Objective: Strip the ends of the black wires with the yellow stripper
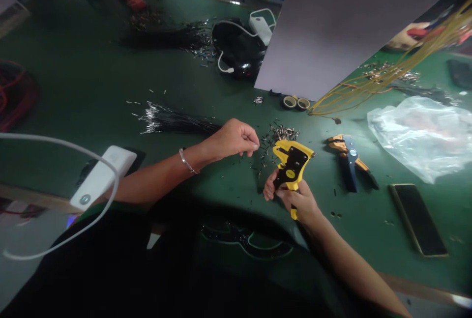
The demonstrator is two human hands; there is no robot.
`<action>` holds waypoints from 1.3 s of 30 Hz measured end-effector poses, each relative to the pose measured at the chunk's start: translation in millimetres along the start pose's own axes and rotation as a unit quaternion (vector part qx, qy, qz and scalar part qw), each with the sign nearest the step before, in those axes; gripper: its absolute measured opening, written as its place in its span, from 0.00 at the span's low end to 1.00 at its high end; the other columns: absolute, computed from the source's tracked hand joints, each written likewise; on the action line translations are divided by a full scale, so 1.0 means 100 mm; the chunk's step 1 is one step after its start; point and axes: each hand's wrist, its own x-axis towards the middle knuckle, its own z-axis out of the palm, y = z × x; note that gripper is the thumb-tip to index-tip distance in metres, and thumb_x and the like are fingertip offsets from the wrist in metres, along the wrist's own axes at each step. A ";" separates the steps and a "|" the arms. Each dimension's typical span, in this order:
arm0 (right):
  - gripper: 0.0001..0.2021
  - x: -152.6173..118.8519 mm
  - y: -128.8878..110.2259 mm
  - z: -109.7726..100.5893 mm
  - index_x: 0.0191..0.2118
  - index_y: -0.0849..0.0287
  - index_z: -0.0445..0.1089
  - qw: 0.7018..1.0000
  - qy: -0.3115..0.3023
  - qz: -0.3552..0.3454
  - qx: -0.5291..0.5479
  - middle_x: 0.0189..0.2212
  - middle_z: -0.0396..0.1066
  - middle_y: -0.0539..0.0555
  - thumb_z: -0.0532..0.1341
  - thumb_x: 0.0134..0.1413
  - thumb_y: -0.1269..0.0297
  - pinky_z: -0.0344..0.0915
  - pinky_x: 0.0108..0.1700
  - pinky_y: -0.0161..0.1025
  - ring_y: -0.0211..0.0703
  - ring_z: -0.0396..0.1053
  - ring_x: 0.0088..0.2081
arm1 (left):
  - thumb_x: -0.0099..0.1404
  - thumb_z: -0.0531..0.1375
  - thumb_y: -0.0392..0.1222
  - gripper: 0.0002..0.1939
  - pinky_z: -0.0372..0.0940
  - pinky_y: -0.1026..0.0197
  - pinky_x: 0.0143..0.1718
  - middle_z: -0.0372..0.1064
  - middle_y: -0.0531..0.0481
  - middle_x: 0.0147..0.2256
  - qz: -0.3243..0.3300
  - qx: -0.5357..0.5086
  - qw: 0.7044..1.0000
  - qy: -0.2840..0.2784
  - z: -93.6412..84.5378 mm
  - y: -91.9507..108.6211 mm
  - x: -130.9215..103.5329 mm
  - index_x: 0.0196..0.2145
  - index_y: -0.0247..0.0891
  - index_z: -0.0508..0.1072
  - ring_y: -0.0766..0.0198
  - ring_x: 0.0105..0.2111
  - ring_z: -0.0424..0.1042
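My right hand [298,200] is wrapped around the handles of a yellow and black wire stripper [293,163], its jaws pointing up and to the left. Just left of those jaws is my left hand [236,138], thumb and fingertips pressed together in a pinch; whatever sits between them is too small to make out. Between and beyond the hands lies a scattered pile of small dark and metallic bits [282,132]. A bundle of black wires [180,120] with bright silvery ends stretches leftward behind my left wrist.
To the right are a blue and orange wire stripper [348,158], a phone [418,219] and a crumpled clear plastic bag [424,133]. Two tape rolls [296,103] sit below a grey panel [313,28]. Yellow wires [387,79] hang at right. A white power bank [103,178] with a cable is at left.
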 end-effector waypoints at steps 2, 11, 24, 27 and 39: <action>0.12 0.00 0.00 0.00 0.36 0.59 0.66 1.000 -0.005 0.001 -0.018 0.26 0.65 0.51 0.66 0.44 0.65 0.64 0.31 0.45 0.43 0.63 0.27 | 0.53 0.60 0.33 0.04 0.59 0.69 0.22 0.70 0.51 0.19 0.008 0.026 1.000 0.014 0.02 0.06 -0.03 0.26 0.31 0.75 0.72 0.20 0.66; 0.14 0.00 -0.02 -0.02 0.39 0.58 0.67 0.999 -0.033 -0.016 -0.040 0.28 0.67 0.53 0.66 0.46 0.62 0.65 0.35 0.47 0.45 0.65 0.29 | 0.54 0.60 0.34 0.04 0.59 0.68 0.24 0.71 0.50 0.21 0.003 0.047 0.998 0.031 0.05 0.14 -0.08 0.26 0.32 0.76 0.72 0.21 0.66; 0.18 -0.04 -0.21 -0.02 0.46 0.58 0.69 0.995 0.018 -0.048 -0.091 0.37 0.71 0.57 0.63 0.50 0.57 0.64 0.46 0.51 0.51 0.69 0.38 | 0.55 0.63 0.36 0.05 0.56 0.67 0.17 0.67 0.52 0.17 0.013 -0.067 0.994 0.082 -0.07 0.04 0.01 0.30 0.31 0.76 0.74 0.15 0.61; 0.19 -0.04 -0.23 -0.05 0.47 0.58 0.69 0.993 0.017 -0.025 -0.113 0.39 0.72 0.57 0.65 0.49 0.56 0.63 0.49 0.52 0.51 0.69 0.40 | 0.56 0.63 0.37 0.05 0.55 0.67 0.17 0.66 0.53 0.16 0.010 -0.074 0.993 0.094 -0.08 0.00 0.02 0.31 0.32 0.76 0.74 0.15 0.62; 0.13 -0.01 -0.24 -0.12 0.39 0.58 0.70 0.993 0.024 -0.006 -0.113 0.34 0.71 0.54 0.68 0.48 0.60 0.68 0.43 0.48 0.48 0.70 0.35 | 0.58 0.59 0.35 0.06 0.60 0.68 0.21 0.70 0.51 0.21 -0.007 -0.060 0.997 0.052 -0.01 0.13 -0.07 0.32 0.32 0.76 0.73 0.20 0.66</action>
